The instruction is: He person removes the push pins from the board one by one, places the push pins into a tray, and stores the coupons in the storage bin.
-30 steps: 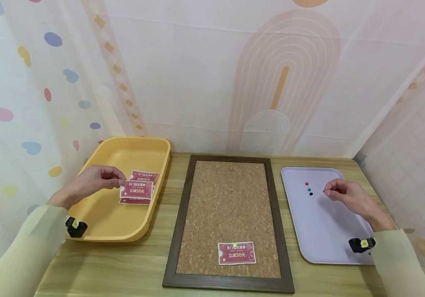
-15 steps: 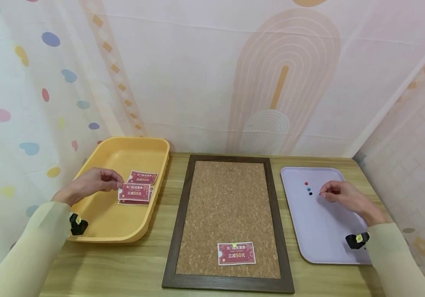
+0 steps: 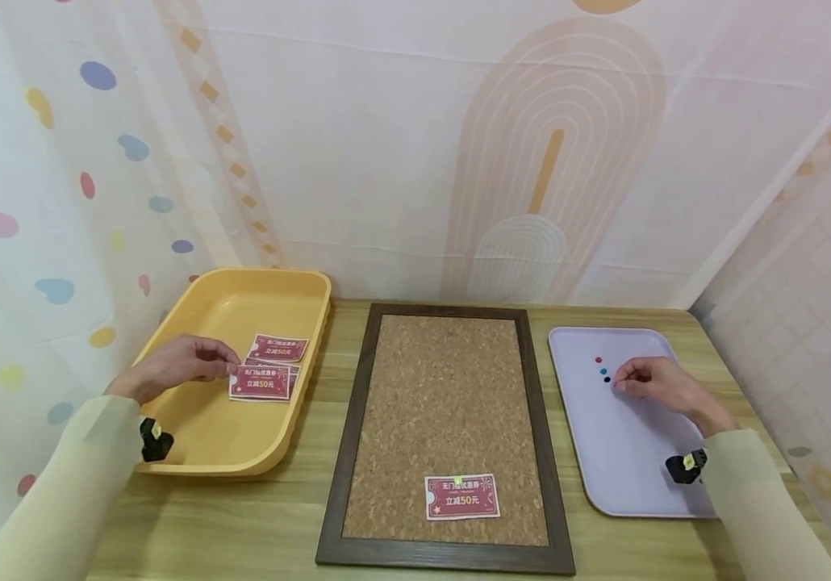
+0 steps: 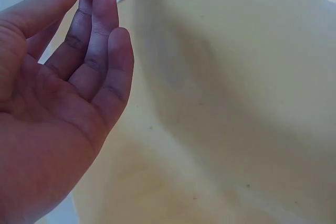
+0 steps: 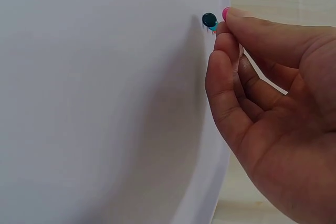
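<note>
Between thumb and fingers my left hand (image 3: 185, 365) pinches a red-and-white paper coupon (image 3: 259, 383) by its left edge, over the yellow tray (image 3: 241, 466). More such coupons (image 3: 277, 348) lie in that tray, partly covered by the held one. Over the lilac tray (image 3: 633, 476), my right hand (image 3: 662, 386) pinches a pink thumbtack (image 5: 226, 14) at its fingertips. Right beside those fingertips is a black thumbtack (image 3: 607, 379), with a blue thumbtack (image 3: 603, 372) and a red thumbtack (image 3: 599, 360) behind it.
A dark-framed corkboard (image 3: 452, 403) lies between the trays on the wooden table (image 3: 241, 524). Low on its cork is one coupon (image 3: 462, 500) with a yellow-green thumbtack (image 3: 458, 480) at its top edge. Patterned curtains (image 3: 357, 161) stand behind and at both sides.
My left hand has come slightly down and nearer with the coupon, uncovering more of those beneath. My right hand has moved left with the pink thumbtack, up to the black one.
</note>
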`<state>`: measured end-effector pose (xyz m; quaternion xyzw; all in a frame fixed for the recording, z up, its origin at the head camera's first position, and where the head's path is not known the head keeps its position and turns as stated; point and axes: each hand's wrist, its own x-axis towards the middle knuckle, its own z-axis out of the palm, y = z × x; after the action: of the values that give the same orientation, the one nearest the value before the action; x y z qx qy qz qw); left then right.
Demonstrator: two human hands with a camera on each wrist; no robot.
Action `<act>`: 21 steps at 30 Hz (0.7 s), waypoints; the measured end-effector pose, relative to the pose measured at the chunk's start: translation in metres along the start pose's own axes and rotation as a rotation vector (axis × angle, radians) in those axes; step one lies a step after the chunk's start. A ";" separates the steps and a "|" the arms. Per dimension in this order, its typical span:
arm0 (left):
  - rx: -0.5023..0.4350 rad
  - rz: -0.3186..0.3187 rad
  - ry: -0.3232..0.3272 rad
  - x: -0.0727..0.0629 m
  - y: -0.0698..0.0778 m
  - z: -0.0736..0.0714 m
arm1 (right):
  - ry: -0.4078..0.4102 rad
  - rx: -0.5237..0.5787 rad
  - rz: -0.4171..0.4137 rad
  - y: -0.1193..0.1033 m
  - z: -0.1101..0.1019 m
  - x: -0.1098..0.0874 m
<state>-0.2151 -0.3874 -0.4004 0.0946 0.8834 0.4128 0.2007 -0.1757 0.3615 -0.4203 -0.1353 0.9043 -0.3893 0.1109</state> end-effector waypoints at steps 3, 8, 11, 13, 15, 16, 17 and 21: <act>0.010 -0.004 0.005 0.001 -0.002 0.002 | -0.015 -0.002 -0.015 0.001 0.001 0.001; 0.036 -0.021 0.013 0.004 -0.003 0.005 | -0.027 -0.041 -0.018 0.003 0.002 0.001; 0.030 -0.040 0.009 0.006 -0.004 0.006 | -0.022 -0.064 -0.012 0.003 0.003 0.001; 0.028 -0.049 0.004 0.006 -0.005 0.007 | -0.020 -0.070 -0.008 0.002 0.004 0.001; 0.034 -0.055 0.001 0.007 -0.006 0.008 | -0.018 -0.075 -0.005 0.002 0.004 0.001; 0.038 -0.056 0.000 0.007 -0.006 0.009 | -0.016 -0.077 -0.001 0.001 0.004 0.001; 0.041 -0.058 -0.003 0.008 -0.005 0.010 | -0.016 -0.078 -0.004 0.001 0.004 0.001; 0.054 -0.057 -0.011 0.008 -0.006 0.010 | -0.009 -0.076 -0.018 0.002 0.004 0.000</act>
<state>-0.2176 -0.3814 -0.4130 0.0771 0.8955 0.3822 0.2146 -0.1751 0.3597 -0.4247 -0.1494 0.9166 -0.3551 0.1065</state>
